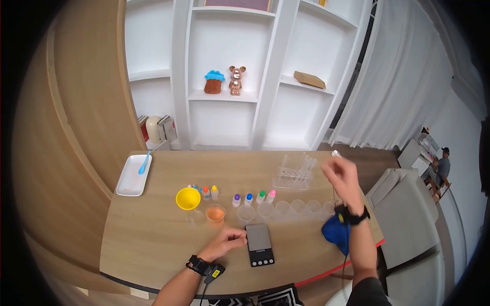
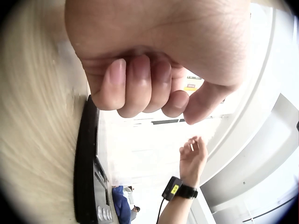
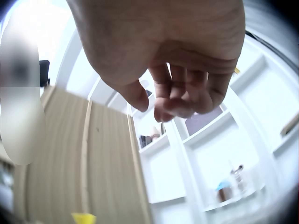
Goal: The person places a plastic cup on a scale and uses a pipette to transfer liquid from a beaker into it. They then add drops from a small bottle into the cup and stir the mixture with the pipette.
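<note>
My left hand (image 1: 222, 246) rests low beside a black digital scale (image 1: 260, 239). Its fingers (image 2: 138, 88) are curled toward the palm, the thumb meets the index finger, and nothing shows between them. Nothing sits on the scale's grey plate. My right hand (image 1: 343, 178) is raised over the table's right end, fingers (image 3: 184, 100) loosely bent and holding nothing. Behind the scale runs a row of clear plastic cups (image 1: 265, 209). At its left, a cup of orange liquid (image 1: 216, 215) stands near a yellow bowl-shaped piece (image 1: 188, 199). Small bottles with coloured caps (image 1: 248, 199) stand behind the cups.
A clear rack with test tubes (image 1: 293, 176) stands at the back right. A white tray (image 1: 127, 186) with a blue spoon (image 1: 145, 163) lies at the back left. Below my right wrist is a blue item (image 1: 336, 232). Grey chairs (image 1: 408, 219) stand right of the table (image 1: 153, 229).
</note>
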A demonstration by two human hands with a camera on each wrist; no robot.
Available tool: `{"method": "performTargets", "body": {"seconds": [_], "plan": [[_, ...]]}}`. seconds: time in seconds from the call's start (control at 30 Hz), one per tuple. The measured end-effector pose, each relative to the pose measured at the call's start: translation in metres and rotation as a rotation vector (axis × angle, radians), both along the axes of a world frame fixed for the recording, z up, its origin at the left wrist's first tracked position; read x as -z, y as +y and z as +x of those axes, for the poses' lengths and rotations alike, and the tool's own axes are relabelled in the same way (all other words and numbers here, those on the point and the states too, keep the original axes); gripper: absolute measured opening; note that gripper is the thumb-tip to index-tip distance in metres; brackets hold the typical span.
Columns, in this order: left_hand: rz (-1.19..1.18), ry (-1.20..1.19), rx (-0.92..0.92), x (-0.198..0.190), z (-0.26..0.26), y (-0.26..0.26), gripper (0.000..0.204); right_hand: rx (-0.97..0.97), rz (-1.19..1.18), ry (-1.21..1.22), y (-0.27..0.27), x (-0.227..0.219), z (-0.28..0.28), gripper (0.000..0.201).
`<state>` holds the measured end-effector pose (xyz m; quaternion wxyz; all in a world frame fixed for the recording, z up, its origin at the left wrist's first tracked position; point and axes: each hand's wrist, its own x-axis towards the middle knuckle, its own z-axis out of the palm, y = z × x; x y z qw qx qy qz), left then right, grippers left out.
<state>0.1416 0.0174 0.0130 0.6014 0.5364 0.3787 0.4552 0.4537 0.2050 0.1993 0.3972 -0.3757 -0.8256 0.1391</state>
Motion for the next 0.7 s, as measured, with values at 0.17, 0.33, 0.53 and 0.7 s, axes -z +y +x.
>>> {"method": "performTargets", "body": {"seconds": [0.17,0.33,0.53,0.7], "plan": [[0.033,0.000,-0.001,-0.004,0.000,0.000,0.033,-0.052,0.134,-0.331,0.065,-0.006,-0.039,0.030],[0.048,-0.001,-0.020,-0.004,-0.001,0.000,0.033,0.039,-0.003,-0.508,0.077,0.007,-0.056,0.021],[0.086,-0.008,-0.002,-0.006,-0.002,0.000,0.036,-0.035,0.009,-0.387,0.092,0.023,-0.052,0.015],[0.107,-0.011,-0.008,-0.001,-0.001,0.002,0.037,-0.014,-0.077,-0.381,0.093,0.016,-0.053,0.016]]}}
